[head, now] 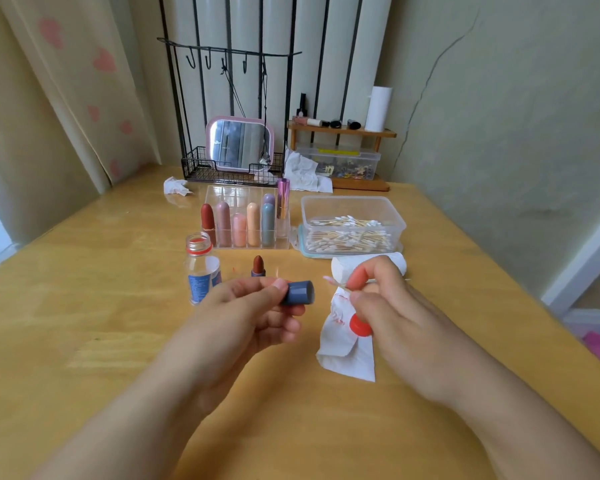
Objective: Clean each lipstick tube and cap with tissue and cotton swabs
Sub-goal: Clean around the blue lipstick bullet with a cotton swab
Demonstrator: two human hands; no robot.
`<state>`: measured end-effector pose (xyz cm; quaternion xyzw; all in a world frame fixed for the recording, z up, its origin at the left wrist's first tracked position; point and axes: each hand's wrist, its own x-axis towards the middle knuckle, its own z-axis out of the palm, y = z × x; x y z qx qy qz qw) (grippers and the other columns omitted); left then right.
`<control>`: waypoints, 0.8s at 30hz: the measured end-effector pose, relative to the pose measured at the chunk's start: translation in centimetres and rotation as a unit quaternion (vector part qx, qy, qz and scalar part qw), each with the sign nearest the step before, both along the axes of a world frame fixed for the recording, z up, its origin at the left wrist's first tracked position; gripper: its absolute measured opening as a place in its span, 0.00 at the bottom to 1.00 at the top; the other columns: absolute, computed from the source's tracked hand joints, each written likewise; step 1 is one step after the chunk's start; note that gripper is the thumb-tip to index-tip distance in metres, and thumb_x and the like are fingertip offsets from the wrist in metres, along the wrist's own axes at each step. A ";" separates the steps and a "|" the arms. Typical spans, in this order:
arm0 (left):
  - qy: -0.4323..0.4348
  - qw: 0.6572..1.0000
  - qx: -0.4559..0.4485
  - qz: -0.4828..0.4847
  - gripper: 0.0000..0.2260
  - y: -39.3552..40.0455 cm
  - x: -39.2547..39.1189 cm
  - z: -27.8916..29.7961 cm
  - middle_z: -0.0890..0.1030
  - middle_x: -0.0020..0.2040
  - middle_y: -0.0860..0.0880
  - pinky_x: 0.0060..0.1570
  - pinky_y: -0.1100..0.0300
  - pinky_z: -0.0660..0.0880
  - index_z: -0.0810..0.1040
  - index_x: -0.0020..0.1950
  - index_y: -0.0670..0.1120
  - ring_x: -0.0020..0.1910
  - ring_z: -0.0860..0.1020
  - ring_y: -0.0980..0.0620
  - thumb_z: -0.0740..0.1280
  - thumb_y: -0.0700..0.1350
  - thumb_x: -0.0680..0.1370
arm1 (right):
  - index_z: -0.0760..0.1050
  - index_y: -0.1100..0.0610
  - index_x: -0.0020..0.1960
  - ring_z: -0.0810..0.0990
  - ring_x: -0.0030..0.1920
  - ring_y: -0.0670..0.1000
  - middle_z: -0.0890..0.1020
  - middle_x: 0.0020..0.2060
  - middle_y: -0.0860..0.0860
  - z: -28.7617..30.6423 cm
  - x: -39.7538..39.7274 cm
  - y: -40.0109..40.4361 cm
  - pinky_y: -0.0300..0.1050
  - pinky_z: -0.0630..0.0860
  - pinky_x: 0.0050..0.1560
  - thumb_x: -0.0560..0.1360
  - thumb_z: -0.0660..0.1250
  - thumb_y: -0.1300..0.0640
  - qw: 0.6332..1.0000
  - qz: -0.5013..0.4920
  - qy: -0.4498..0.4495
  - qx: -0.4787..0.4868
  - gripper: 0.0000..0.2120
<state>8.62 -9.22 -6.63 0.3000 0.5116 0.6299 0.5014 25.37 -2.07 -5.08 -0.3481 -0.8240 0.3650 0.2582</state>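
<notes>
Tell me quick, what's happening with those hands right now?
Left hand grips blue cap. Right hand pinches cotton swab, tip near cap opening. Uncapped lipstick stands behind. Nothing between swab and cap.

Soft daylight washes a pale green wall (499,109), a long crack running up it. Heart-print curtain (84,81) hangs left, white radiator panels (278,64) behind, and a glossy yellow wooden table (101,306) fills the foreground.
</notes>
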 end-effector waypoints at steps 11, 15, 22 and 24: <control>-0.020 0.999 0.020 -0.018 0.11 0.0 0.0 0.0 0.79 0.34 0.42 0.31 0.63 0.76 0.80 0.47 0.35 0.28 0.74 0.52 0.64 0.42 0.75 | 0.69 0.43 0.44 0.78 0.37 0.55 0.79 0.34 0.52 0.3 0.2 0.0 0.55 0.74 0.42 0.77 0.59 0.49 0.993 0.018 0.013 0.118 0.03; 0.017 0.999 0.010 -0.026 0.14 0.1 0.3 -0.3 0.79 0.35 0.42 0.31 0.65 0.75 0.84 0.44 0.38 0.28 0.74 0.53 0.66 0.46 0.69 | 0.70 0.44 0.43 0.75 0.38 0.43 0.77 0.33 0.46 -1.6 0.3 0.2 0.34 0.70 0.38 0.73 0.59 0.49 0.982 -0.003 0.011 0.191 0.02; 0.040 0.999 -0.007 -0.027 0.12 0.1 0.7 -0.6 0.77 0.33 0.42 0.30 0.65 0.73 0.83 0.41 0.39 0.29 0.71 0.52 0.66 0.47 0.66 | 0.73 0.50 0.44 0.72 0.38 0.46 0.76 0.33 0.46 -2.4 0.3 0.5 0.45 0.69 0.39 0.74 0.56 0.50 0.953 -0.021 -0.012 0.301 0.08; 0.041 0.999 -0.012 -0.017 0.12 0.2 0.8 -0.6 0.77 0.33 0.42 0.29 0.65 0.73 0.83 0.40 0.40 0.30 0.71 0.52 0.66 0.47 0.66 | 0.74 0.53 0.43 0.70 0.37 0.45 0.75 0.31 0.46 -2.4 0.4 0.3 0.44 0.68 0.37 0.74 0.57 0.53 0.951 0.006 -0.019 0.308 0.08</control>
